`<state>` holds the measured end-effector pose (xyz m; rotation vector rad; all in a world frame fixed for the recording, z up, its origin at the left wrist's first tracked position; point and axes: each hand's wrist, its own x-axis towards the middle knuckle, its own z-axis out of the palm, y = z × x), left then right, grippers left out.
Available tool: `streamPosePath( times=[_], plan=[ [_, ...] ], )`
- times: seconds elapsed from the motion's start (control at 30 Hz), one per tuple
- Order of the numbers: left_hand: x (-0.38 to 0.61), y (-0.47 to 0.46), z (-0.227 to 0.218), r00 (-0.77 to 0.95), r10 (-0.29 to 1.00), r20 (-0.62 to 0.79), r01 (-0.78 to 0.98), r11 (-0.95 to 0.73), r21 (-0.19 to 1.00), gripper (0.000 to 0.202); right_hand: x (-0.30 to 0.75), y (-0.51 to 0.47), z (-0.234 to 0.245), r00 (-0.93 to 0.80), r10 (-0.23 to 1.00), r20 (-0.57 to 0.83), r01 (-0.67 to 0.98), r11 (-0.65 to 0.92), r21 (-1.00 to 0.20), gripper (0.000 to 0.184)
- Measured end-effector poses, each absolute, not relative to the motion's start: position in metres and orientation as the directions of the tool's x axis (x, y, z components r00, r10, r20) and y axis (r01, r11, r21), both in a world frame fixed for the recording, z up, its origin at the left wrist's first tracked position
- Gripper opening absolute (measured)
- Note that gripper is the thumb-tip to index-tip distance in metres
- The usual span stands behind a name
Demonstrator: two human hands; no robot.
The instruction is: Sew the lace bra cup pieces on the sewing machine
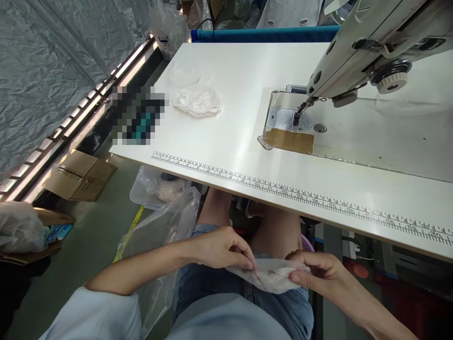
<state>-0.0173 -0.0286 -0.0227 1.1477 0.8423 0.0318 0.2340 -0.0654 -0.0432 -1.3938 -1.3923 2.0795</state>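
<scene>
Over my lap, below the table's front edge, I hold a white piece of sheer fabric with lace point(274, 278). My left hand point(228, 250) has thumb and fingers pinched together at the fabric's left end. At its right end, my right hand point(314, 271) grips the lacy part between thumb and fingers. A second white lace piece point(198, 101) lies on the white sewing table point(233, 137), toward its left side. To the right stands a sewing machine point(357, 52), its presser foot point(297, 118) above the metal needle plate.
A printed ruler point(283, 189) runs along the table's front edge. Left of my legs are a clear plastic bin point(145, 191) and a large plastic bag point(159, 264). A cardboard box point(79, 174) sits on the floor farther left. Part of the table's left end is pixelated.
</scene>
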Motion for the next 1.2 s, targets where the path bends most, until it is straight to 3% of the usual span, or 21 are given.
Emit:
streamPosePath(
  times=[0.27, 0.37, 0.67, 0.93, 1.2],
  plan=[
    [-0.018, -0.032, -0.028, 0.730, 0.446, -0.517, 0.329, 0.434, 0.839, 0.020, 0.232, -0.066, -0.037, -0.466, 0.675, -0.572, 0.207, -0.545, -0.812, 0.026],
    [-0.016, -0.038, -0.035, 0.726, 0.460, -0.511, 0.292, 0.467, 0.835, 0.031, 0.233, -0.067, -0.038, -0.465, 0.672, -0.576, 0.190, -0.560, -0.806, 0.026],
    [-0.015, -0.035, -0.033, 0.721, 0.450, -0.527, 0.272, 0.515, 0.813, 0.017, 0.232, -0.068, -0.038, -0.458, 0.677, -0.576, 0.223, -0.540, -0.812, 0.029],
    [-0.009, -0.034, -0.031, 0.714, 0.520, -0.470, 0.290, 0.391, 0.873, 0.027, 0.226, -0.068, -0.037, -0.489, 0.690, -0.533, 0.237, -0.483, -0.843, 0.029],
    [-0.012, -0.031, -0.028, 0.722, 0.445, -0.530, 0.323, 0.460, 0.827, 0.022, 0.224, -0.069, -0.039, -0.515, 0.687, -0.513, 0.196, -0.488, -0.850, 0.025]
  ],
)
